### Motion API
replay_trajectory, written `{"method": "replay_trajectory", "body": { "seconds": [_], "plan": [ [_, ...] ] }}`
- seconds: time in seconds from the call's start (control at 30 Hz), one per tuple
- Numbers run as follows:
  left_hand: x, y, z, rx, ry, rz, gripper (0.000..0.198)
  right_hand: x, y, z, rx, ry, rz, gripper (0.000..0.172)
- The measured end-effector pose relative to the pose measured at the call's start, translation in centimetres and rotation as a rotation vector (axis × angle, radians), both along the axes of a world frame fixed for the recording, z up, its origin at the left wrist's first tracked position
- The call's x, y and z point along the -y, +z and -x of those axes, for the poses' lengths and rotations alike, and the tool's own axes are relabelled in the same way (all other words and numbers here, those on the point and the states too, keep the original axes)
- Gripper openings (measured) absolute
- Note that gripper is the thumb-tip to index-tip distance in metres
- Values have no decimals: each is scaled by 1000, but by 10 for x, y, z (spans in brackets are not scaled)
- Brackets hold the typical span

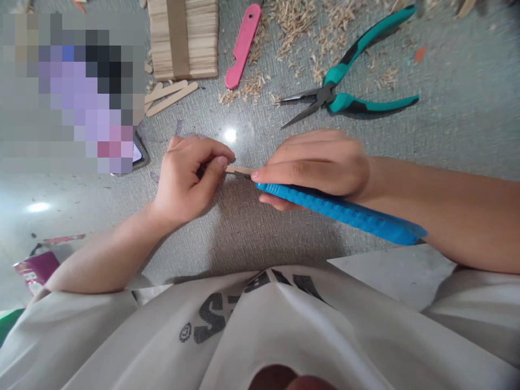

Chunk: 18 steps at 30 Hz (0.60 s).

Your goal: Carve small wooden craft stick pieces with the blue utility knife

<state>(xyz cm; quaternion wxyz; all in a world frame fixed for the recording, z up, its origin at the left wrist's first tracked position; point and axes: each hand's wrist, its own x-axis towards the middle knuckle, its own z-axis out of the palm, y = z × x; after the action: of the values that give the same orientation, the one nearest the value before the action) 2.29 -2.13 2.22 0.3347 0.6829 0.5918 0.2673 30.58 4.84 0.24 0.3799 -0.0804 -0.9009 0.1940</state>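
My left hand (190, 176) pinches one end of a small wooden craft stick (238, 169) just above the table. From the other side, my right hand (312, 165) is wrapped round a blue utility knife (341, 214), whose handle slants down toward my right forearm. The knife's short dark blade lies against the stick between my two hands, partly hidden by the right fingers. The stick's far end is covered by my fingers.
Beyond my hands lie open needle-nose pliers (325, 96) with teal handles, a pink folding knife (244, 46) and wood shavings (292, 24). A banded bundle of craft sticks (201, 40) sits at the back, with loose sticks (170, 97) before it. A phone (140, 151) lies left.
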Motion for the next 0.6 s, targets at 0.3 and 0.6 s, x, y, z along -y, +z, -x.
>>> {"method": "replay_trajectory", "body": {
  "seconds": [0.3,0.6],
  "plan": [
    [0,0,-1,-43,-24,-8,35,2,2,-3,55,-18,0,31],
    [0,1,-1,-67,-27,-14,35,1,1,-4,62,1,-4,33]
  ]
}}
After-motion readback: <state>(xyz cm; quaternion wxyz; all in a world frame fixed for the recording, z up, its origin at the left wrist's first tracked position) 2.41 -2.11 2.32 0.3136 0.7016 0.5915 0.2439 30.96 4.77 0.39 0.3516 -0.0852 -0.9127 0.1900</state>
